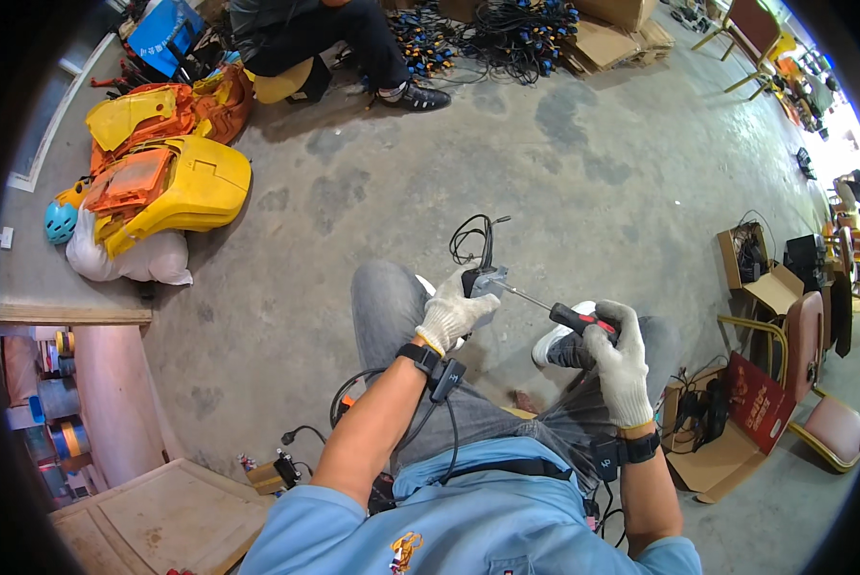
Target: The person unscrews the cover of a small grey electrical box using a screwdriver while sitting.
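My left hand (452,316), in a white work glove with a yellow cuff, grips a small grey and black boxy device (488,283) above my lap. A looped black cable (486,244) rises from its far side. My gloved right hand (624,362) is closed round the black and red handle of a screwdriver (570,316). The metal shaft points left and its tip meets or nearly meets the device's right side; whether it touches a screw is too small to tell. The fingers' far sides are partly hidden.
Yellow and orange plastic shells (185,187) lie at the left. Near a seated person's shoe (416,97) are heaps of black cables (521,38). Cardboard boxes (727,470) and a chair (802,345) stand at the right. A wooden panel (166,517) is at the lower left.
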`<state>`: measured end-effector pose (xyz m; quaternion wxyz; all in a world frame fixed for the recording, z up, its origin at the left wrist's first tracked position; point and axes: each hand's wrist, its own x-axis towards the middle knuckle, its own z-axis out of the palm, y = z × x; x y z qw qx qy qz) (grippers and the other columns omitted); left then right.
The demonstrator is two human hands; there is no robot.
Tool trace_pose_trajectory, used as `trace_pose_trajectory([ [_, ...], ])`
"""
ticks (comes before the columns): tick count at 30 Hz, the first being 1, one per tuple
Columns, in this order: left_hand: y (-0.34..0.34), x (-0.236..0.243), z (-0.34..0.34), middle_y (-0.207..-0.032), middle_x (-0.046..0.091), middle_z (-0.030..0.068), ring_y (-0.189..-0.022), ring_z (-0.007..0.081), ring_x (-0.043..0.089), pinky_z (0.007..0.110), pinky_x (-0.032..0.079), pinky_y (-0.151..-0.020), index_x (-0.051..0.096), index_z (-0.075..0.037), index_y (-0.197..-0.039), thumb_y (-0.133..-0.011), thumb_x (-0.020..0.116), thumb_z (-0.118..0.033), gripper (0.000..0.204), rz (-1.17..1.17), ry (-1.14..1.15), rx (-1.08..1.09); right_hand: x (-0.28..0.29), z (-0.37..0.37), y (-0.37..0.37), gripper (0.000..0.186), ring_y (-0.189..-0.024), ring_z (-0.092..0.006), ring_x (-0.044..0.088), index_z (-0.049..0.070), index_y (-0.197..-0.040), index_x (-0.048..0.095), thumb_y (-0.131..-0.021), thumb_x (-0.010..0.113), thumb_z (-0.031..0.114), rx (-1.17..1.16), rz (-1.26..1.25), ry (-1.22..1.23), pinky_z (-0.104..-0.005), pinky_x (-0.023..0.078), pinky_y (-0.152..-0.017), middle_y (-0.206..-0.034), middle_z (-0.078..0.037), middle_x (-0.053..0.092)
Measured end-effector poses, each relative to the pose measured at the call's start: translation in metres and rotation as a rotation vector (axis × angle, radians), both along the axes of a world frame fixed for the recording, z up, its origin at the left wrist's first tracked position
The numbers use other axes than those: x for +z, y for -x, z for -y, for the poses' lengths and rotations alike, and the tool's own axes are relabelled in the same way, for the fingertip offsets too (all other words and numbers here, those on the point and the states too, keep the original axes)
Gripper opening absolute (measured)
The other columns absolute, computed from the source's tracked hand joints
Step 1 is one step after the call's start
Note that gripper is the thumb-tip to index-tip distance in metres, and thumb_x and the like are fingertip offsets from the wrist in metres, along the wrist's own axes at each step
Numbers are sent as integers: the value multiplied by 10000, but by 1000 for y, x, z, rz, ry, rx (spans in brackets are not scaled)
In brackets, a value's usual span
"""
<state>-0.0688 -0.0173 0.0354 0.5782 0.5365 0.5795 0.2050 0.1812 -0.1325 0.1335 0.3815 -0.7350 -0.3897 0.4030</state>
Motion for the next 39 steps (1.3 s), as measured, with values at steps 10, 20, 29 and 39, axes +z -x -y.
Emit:
trace_pose_trajectory([
  [10,1,-6,3,-1288,747,106,-1148,195,704,349,577,-989,643,-54,-1458,-908,837,-295,631,242,91,0,11,-5,0,335,-708,-65,595,-16,-1327,662,-1127,608,247,-34,-136,49,-266,493,-642,-908,-38,662],
  [20,0,-11,5,-1310,725,114,-1174,205,690,369,578,-1015,602,-37,-1487,-916,849,-302,676,312,123,-53,34,-11,2,289,-966,-146,712,-4,-1292,682,-1030,688,117,163,258,-154,-310,567,-880,-1056,-107,739],
  [29,0,-9,7,-1322,737,114,-1198,214,694,368,559,-1051,616,-52,-1477,-912,849,-310,663,229,52,-18,44,-18,0,399,-1024,-178,717,0,-1417,622,-1100,632,243,51,66,281,-336,562,-925,-1076,-150,747],
  [39,1,-13,3,-1332,738,124,-1206,243,696,373,548,-1060,615,-65,-1486,-898,833,-321,677,128,21,-40,26,-6,-2,415,-1081,-220,721,-7,-1397,648,-1031,679,187,78,94,-38,-344,554,-1009,-1183,-152,751],
])
